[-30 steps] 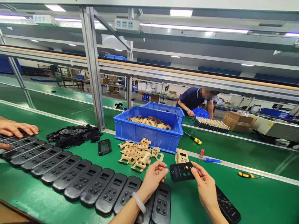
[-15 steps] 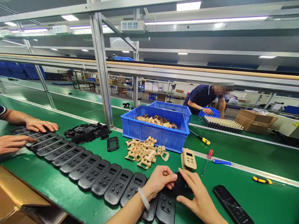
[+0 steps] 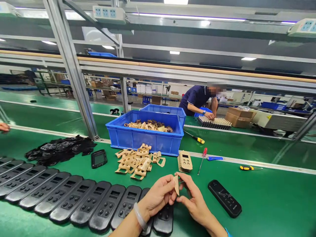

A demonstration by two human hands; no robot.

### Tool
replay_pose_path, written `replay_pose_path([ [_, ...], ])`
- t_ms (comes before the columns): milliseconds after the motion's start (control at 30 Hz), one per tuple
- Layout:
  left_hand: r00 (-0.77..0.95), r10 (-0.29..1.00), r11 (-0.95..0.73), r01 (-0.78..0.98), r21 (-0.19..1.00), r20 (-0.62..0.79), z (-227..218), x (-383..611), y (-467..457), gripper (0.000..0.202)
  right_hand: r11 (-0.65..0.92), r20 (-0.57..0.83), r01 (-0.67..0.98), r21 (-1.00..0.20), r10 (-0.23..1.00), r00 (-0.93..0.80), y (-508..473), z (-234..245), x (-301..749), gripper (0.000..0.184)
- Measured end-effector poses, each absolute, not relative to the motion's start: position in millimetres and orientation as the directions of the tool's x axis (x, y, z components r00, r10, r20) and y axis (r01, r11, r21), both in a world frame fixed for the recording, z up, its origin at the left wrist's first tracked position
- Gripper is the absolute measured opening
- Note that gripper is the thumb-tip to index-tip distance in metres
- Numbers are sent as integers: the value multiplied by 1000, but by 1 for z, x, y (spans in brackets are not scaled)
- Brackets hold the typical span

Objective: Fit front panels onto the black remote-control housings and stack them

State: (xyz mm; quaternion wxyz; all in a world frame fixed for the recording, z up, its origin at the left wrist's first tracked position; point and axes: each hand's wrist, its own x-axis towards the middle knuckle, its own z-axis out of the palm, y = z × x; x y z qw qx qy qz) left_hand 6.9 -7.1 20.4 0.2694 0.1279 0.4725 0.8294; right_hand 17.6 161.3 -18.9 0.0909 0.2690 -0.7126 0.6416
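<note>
My left hand (image 3: 158,197) and my right hand (image 3: 194,200) meet just above the green belt, both pinching a small tan backing sheet (image 3: 176,184) held upright between the fingertips. Under my left hand lies the right end of a long row of black remote-control shells (image 3: 74,199), laid side by side. A single finished black remote (image 3: 224,202) lies to the right of my right hand. Beyond my hands are a loose pile of peeled tan backings (image 3: 137,161) and a neat stack of tan sticker sheets (image 3: 185,161).
A blue bin (image 3: 145,140) of tan scraps stands behind the pile. Black rubber keypads (image 3: 60,149) and a small black grille part (image 3: 99,158) lie at the left. Screwdrivers (image 3: 201,160) (image 3: 247,168) rest on the belt edge. A person in a dark shirt (image 3: 197,98) works across the line.
The black label that my hands held and pressed down at the row's end is gone from them; they now hold a tan backing. The other worker's hands at the left have left view.
</note>
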Motion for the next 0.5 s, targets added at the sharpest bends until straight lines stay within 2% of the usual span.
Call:
replay_pose_path([
  [67,-830,555,-410,-328,851,-53,20,6,-5,49,-158,436,-412,-898,-176,-883,162,-22,13,54],
  [167,-857,512,-405,-307,861,-65,17,1,-7,51,-401,352,-322,-858,1,-936,174,-15,1,48],
  [300,-915,399,-372,-215,903,-53,9,-11,-19,50,-623,143,-421,-659,445,-884,218,8,-22,39],
  [333,-936,348,-359,-175,917,-43,7,-16,-23,48,-646,90,-459,-610,518,-850,230,12,-27,36],
  [367,-958,287,-344,-127,930,-25,5,-21,-26,47,-658,53,-479,-581,557,-829,240,15,-31,33],
  [433,-986,166,-294,-25,955,25,4,-30,-34,50,-686,4,-454,-569,550,-835,251,14,-35,30],
  [500,-994,88,-229,44,973,66,6,-34,-44,74,-719,-29,-363,-593,469,-883,247,7,-36,26],
])
